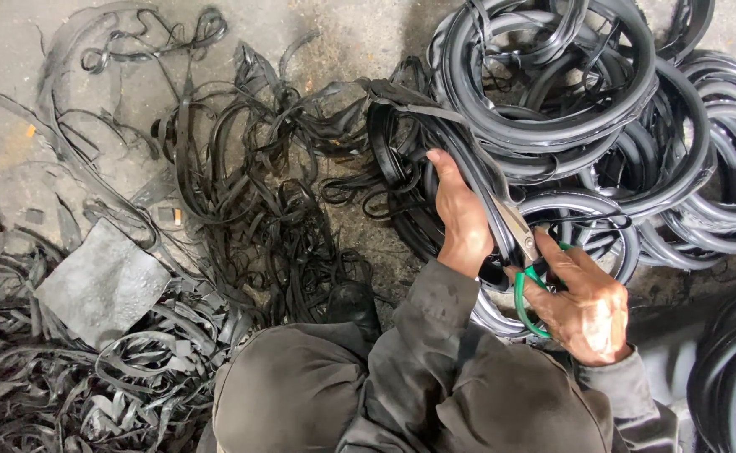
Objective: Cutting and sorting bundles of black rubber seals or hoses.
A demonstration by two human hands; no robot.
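Concrete floor [368, 33], grey and dusty, is carrying everything; no raised surface here.

Landmark: the big heap of black rubber rings [586, 109]. It is lying stacked and overlapping at the far right of the floor, probably piled so that one ring can be pulled at a time.

Left of the heap, a wide tangle of thin black strips [242, 201] is spreading loosely, looking like offcuts dropped where they fall. Further left of the heap and nearer the person, a flat grey slab [104, 285] is resting on top of more strips.

Person in a dark jacket [435, 394] is crouching just below the heap, close enough to work without reaching.

Left hand [462, 222] is pressing against the near edge of the heap, fingers wrapped around a black rubber band [435, 126] that is running up and leftwards from it, seemingly held taut to steady it for the blades.

Right hand [586, 306], just below the heap, is gripping green-handled scissors [526, 252], fingers closed through the loops; the blades are pointing up along the band beside the left hand. Whether the blades are parted, I cannot tell.
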